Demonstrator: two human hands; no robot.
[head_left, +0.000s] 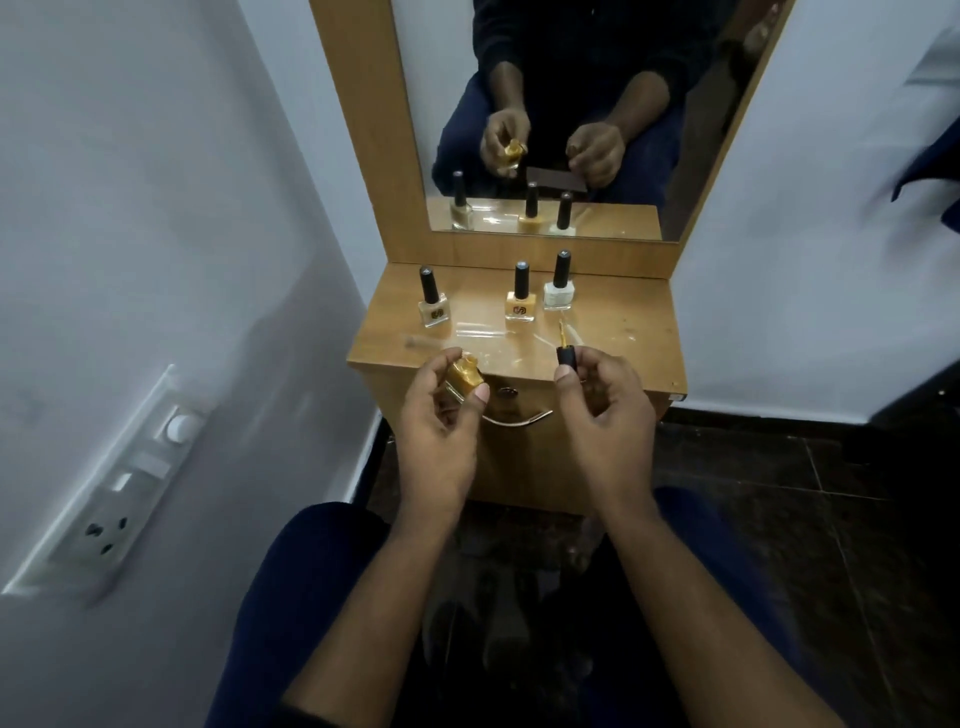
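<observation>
Above wooden dresser top (623, 332), left hand (436, 431) grips open gold glass polish bottle (464, 376) at 9 o'clock of black-capped brush (565, 353), pinched by right hand (608, 415), long axis toward 12 o'clock.

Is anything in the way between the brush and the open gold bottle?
Nothing visible: open air separates the brush in the right hand from the gold bottle in the left hand; capped bottles stand farther back.

The person wore dark navy trousers (311, 561) that showed at both knees and, as the mirror (717, 156) reflected, a black long-sleeved top (571, 47) whose sleeves ended short of the wrists, leaving forearms, left hand (441, 431) and right hand (608, 415) bare.
</observation>
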